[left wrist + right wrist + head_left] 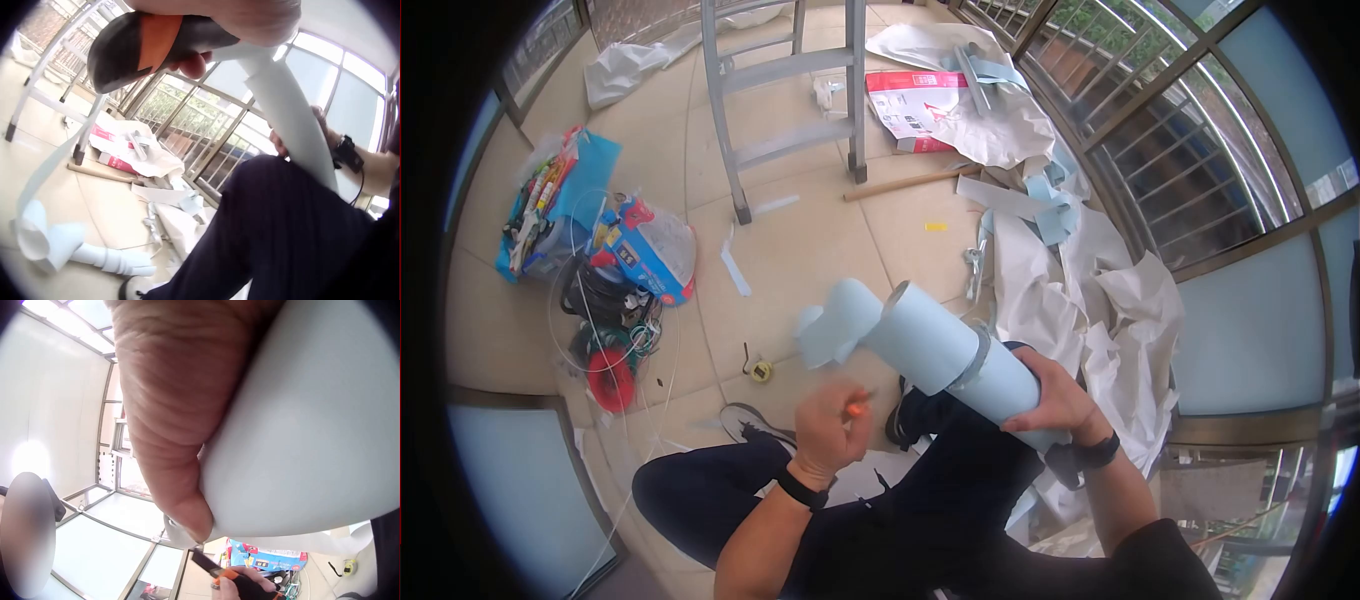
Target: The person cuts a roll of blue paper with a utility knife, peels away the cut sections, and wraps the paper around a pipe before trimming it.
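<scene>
A thick roll of light-blue sheet [920,335] slants across the person's lap, with a narrow greyish band [977,358] around its middle. The right hand [1055,398] grips its near end, and the thumb [181,481] presses along the surface in the right wrist view. In the left hand [830,425] is a black-and-orange utility knife [147,50], held beside the roll and apart from it in the head view. Its dark blade end [203,560] points toward the roll in the right wrist view. A loose curled strip [840,325] of the light-blue sheet lies beyond the roll's far end.
A metal stepladder [790,72] stands ahead on the tiles. Crumpled white sheeting [1100,320] and offcuts spread along the right, beside a wooden stick [910,183]. A tape measure [760,372] lies ahead-left. Bags of tools [645,255] and a red coil [610,380] sit at left.
</scene>
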`<act>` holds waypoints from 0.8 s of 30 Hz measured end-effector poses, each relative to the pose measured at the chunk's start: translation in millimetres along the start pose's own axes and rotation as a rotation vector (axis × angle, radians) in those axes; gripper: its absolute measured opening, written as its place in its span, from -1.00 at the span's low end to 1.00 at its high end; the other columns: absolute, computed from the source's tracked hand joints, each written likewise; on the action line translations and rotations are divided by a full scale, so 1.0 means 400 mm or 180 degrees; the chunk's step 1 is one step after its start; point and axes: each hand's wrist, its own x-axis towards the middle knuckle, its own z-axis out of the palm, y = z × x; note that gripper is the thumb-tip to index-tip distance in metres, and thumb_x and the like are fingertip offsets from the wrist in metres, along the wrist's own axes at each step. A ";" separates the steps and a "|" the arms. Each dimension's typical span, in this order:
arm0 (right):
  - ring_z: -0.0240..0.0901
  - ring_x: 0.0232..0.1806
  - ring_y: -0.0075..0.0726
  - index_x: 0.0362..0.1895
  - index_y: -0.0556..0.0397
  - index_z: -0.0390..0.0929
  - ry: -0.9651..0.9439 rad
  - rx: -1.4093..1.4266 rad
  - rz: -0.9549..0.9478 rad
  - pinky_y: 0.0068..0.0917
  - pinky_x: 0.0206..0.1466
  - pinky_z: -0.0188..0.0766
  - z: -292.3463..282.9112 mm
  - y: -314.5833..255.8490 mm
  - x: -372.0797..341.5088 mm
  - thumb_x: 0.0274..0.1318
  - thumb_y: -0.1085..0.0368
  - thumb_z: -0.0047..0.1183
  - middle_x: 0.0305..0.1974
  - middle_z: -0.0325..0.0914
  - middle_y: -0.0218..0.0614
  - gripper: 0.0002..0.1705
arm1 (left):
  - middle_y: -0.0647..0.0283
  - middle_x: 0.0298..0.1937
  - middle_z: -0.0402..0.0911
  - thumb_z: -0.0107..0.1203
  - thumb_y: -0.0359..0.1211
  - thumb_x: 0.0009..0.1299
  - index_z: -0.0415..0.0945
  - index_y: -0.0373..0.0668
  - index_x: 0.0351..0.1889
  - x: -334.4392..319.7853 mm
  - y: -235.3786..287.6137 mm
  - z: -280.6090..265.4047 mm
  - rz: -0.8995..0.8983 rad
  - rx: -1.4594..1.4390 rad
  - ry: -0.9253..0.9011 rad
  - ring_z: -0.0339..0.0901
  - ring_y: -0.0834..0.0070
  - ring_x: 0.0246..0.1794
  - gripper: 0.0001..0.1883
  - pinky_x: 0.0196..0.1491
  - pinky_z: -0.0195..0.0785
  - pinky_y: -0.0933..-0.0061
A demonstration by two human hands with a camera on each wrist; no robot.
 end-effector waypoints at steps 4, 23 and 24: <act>0.67 0.08 -0.01 0.25 0.15 0.49 0.0176 -0.0187 -0.0038 -0.23 0.20 0.53 0.032 -0.015 0.000 -0.37 -0.06 0.64 0.00 0.69 -0.03 0.05 | 0.12 -0.13 0.63 0.07 -0.50 0.48 0.49 -0.28 0.09 0.055 0.005 -0.012 -0.0777 -0.0745 0.0985 0.59 0.43 -0.36 -0.76 -0.21 0.48 0.43; 0.69 -0.03 0.27 0.23 0.09 0.48 0.0649 -0.1116 -0.0231 -0.08 0.08 0.61 0.091 -0.043 -0.038 -0.35 -0.13 0.63 -0.11 0.72 0.07 0.04 | 0.33 -0.32 0.57 0.27 -0.49 0.44 0.44 -0.24 0.14 0.319 0.059 -0.185 -0.2163 -0.1566 0.0488 0.52 0.64 -0.49 -0.65 -0.40 0.41 0.56; 0.70 -0.03 0.25 0.23 0.09 0.48 0.0683 -0.1125 -0.0265 -0.09 0.08 0.61 0.090 -0.040 -0.041 -0.36 -0.11 0.63 -0.10 0.72 0.07 0.04 | 0.33 -0.34 0.57 0.28 -0.44 0.44 0.45 -0.26 0.16 0.332 0.043 -0.190 -0.2324 -0.1284 0.0430 0.52 0.64 -0.51 -0.63 -0.41 0.43 0.55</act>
